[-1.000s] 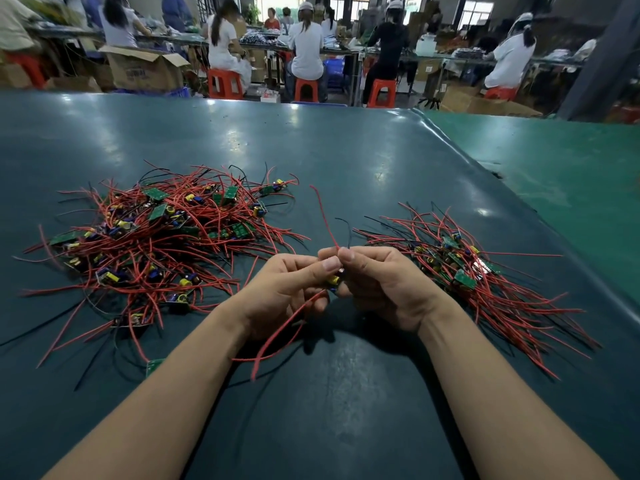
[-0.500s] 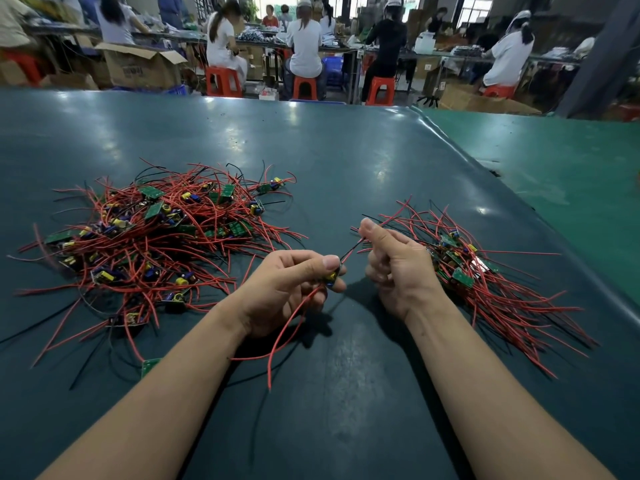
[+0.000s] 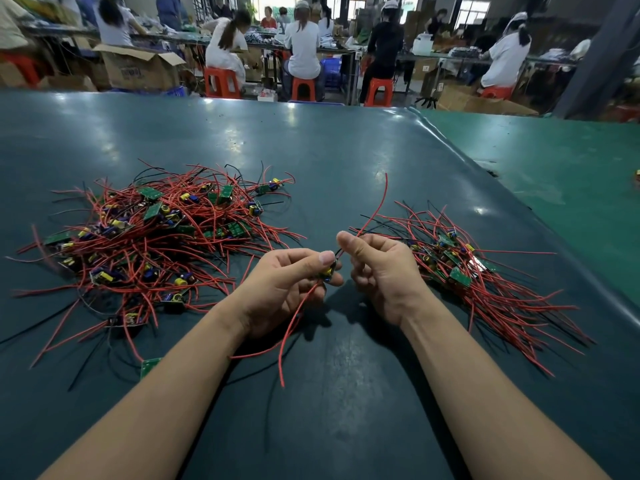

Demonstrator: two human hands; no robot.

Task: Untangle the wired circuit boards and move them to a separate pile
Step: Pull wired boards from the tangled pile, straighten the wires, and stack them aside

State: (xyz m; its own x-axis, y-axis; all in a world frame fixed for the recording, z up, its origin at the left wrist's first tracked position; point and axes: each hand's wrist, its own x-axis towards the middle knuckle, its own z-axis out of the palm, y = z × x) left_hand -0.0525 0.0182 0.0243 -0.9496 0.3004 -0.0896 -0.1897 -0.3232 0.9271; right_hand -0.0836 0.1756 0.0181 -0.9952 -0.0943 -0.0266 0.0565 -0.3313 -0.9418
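Where both forearms reach in from the near edge, the mat [image 3: 346,427] lies dark and glossy under them.

Left hand [image 3: 277,289]: thumb and fingers pinch a small board [image 3: 328,271], held above the mat; its red wire [image 3: 291,337] trails down toward the near side.

Right hand [image 3: 377,271]: fingers curled, thumb up, pinching a second red lead [image 3: 379,209] that rises from the board and arcs away.

Tangle [image 3: 152,240]: left of the hands, a large heap of boards with red and black wires; one loose board [image 3: 149,367] lies at its near edge.

Sorted pile [image 3: 467,271]: just right of the right hand, partly hidden by it, wires fanned rightward.

Green table [image 3: 554,174]: butts against the mat's right side.

Background: seated workers [image 3: 304,46] on red stools [image 3: 303,90] at benches; open carton [image 3: 138,69] far left.
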